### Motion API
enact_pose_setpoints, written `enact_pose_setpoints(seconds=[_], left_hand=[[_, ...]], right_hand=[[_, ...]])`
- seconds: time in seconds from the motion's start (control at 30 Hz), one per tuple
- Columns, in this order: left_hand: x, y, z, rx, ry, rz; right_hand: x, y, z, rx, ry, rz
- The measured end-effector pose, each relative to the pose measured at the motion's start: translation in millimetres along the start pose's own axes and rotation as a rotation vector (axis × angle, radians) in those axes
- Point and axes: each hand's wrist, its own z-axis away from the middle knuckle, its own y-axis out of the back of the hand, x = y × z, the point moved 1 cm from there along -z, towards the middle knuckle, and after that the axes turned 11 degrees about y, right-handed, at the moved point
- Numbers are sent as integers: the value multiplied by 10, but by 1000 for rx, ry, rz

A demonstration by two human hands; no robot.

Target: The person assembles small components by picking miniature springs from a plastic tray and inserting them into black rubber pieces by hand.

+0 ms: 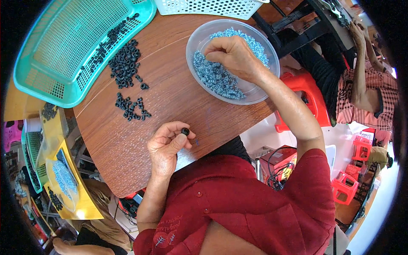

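Note:
My left hand point(166, 144) is above the near edge of the wooden table, thumb and fingers closed on a small round black cap point(185, 131) with a hollow in its end. Over a clear round plastic bowl point(190, 70) at the far right, my right hand point(229, 53) is bent down with its fingers pinched together. Whatever its fingertips may hold is hidden. Many small shiny blue-silver springs point(214, 80) fill much of that bowl. Black caps like the held one lie in a large pile point(125, 63) and a smaller pile point(131, 108) left of the middle.
A turquoise mesh basket point(25, 80) with more black pieces stands at the far left, a white perforated basket point(212, 9) at the back. Right of the table is a red plastic stool point(304, 100). Other people sit to the right and lower left, the latter by a yellow table point(91, 199).

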Motion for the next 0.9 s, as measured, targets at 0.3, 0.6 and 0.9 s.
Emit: enact_pose_setpoints(seconds=[0.3, 0.6, 0.9], left_hand=[[-2, 27, -11, -21, 1, 0], [-6, 16, -12, 3, 2, -9], [-6, 39, -13, -20, 25, -23]], right_hand=[[167, 320, 134, 135, 77, 414], [253, 285, 278, 1, 229, 599], [140, -37, -35, -25, 306, 460]])
